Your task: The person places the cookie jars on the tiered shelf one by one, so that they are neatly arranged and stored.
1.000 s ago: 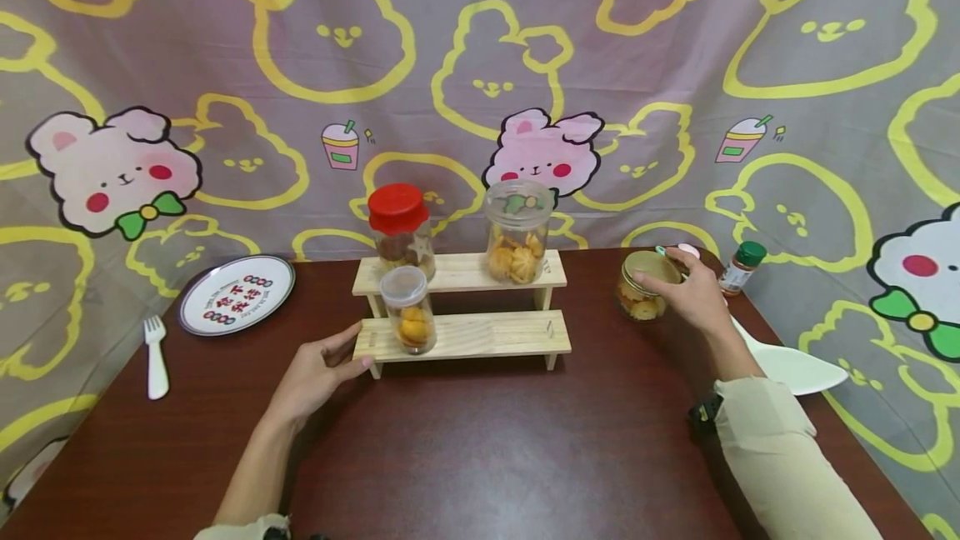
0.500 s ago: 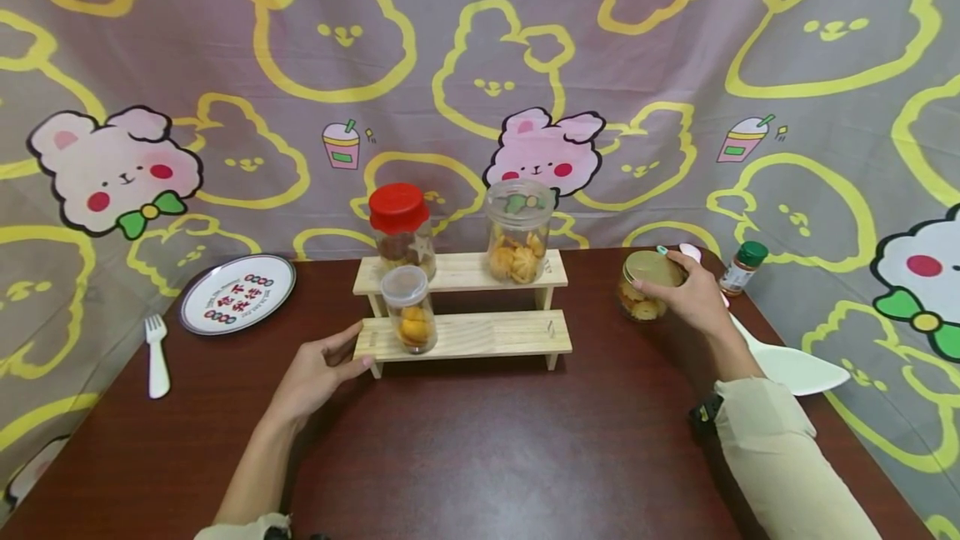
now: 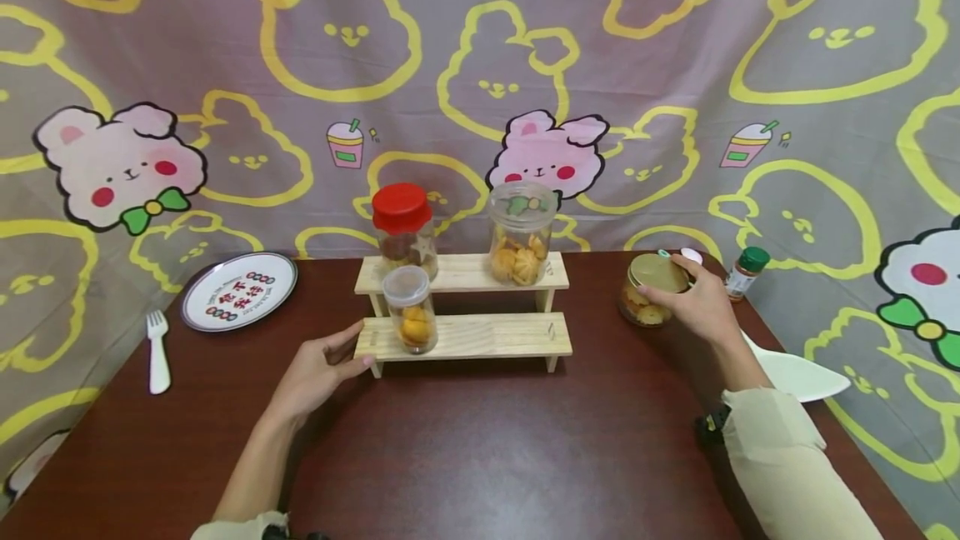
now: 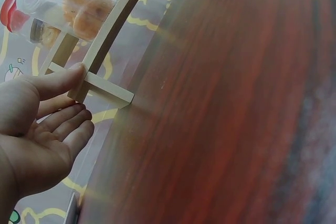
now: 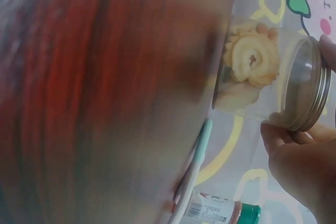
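My left hand [image 3: 315, 375] pinches the left end of a two-tier wooden rack [image 3: 495, 332], thumb on top of the lower board. On that board stands a small clear jar [image 3: 410, 319] holding round orange pieces. The upper tier carries a red-lidded jar [image 3: 401, 227] and a larger clear jar [image 3: 521, 248] of yellow snacks. Away to the right, my right hand [image 3: 705, 302] grips the gold lid [image 3: 662, 272] of a clear cookie jar [image 3: 643, 311]. In the right wrist view, flower-shaped cookies [image 5: 252, 61] show inside it, and the jar's base is at the table.
A white plate [image 3: 240, 292] with red lettering and a white fork [image 3: 157, 357] lie at the left. Right of the cookie jar are a green-capped spice bottle [image 3: 744, 273] and a pale spatula-like utensil [image 3: 802, 375]. A patterned cloth [image 3: 450, 65] hangs behind the table.
The head view has shifted slightly. My right hand keeps its grip on the lid, and my left hand stays on the rack's end.
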`<state>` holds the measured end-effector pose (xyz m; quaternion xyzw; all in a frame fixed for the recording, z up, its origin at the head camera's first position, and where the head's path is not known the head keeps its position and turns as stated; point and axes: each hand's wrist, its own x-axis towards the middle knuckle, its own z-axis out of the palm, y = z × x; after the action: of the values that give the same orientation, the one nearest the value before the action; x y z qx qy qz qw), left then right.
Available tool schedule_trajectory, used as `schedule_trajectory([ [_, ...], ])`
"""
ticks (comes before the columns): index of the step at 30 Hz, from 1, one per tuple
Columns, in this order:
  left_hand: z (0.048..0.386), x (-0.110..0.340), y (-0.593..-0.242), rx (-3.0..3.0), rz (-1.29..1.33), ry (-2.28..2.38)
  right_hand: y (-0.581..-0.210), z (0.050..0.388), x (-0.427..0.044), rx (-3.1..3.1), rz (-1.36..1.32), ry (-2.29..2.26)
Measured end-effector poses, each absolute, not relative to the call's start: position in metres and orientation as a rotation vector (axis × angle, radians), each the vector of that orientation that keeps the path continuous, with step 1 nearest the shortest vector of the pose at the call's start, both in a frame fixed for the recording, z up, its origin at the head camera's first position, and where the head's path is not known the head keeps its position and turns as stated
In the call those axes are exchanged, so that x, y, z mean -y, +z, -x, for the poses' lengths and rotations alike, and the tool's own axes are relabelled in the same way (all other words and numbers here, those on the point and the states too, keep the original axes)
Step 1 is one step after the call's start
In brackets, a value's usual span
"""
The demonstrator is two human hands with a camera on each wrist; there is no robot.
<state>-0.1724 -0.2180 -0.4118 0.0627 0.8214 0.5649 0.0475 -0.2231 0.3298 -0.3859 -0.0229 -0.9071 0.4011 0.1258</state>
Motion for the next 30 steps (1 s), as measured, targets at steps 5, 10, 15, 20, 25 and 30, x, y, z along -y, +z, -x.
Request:
schedule_trajectory([
  [5,0.172,0.218,-0.412,-2.516,-0.186,1.699,-0.382,0.214,-0.330,2.618,0.076,1.156],
  [10,0.172,0.218,-0.412,-2.517,-0.184,1.701,-0.379,0.206,-0.326,2.558,0.073,1.180],
  [15,0.173,0.218,-0.413,-2.506,-0.189,1.719,-0.375,0.199,-0.319,2.486,0.025,1.206],
  [20,0.173,0.218,-0.414,-2.507,-0.199,1.723,-0.375,0.197,-0.310,2.443,-0.015,1.214],
  [25,0.173,0.218,-0.414,-2.508,-0.202,1.725,-0.373,0.194,-0.301,2.424,-0.101,1.269],
  [30,0.173,0.218,-0.412,-2.509,-0.201,1.722,-0.370,0.191,-0.292,2.420,-0.191,1.278],
])
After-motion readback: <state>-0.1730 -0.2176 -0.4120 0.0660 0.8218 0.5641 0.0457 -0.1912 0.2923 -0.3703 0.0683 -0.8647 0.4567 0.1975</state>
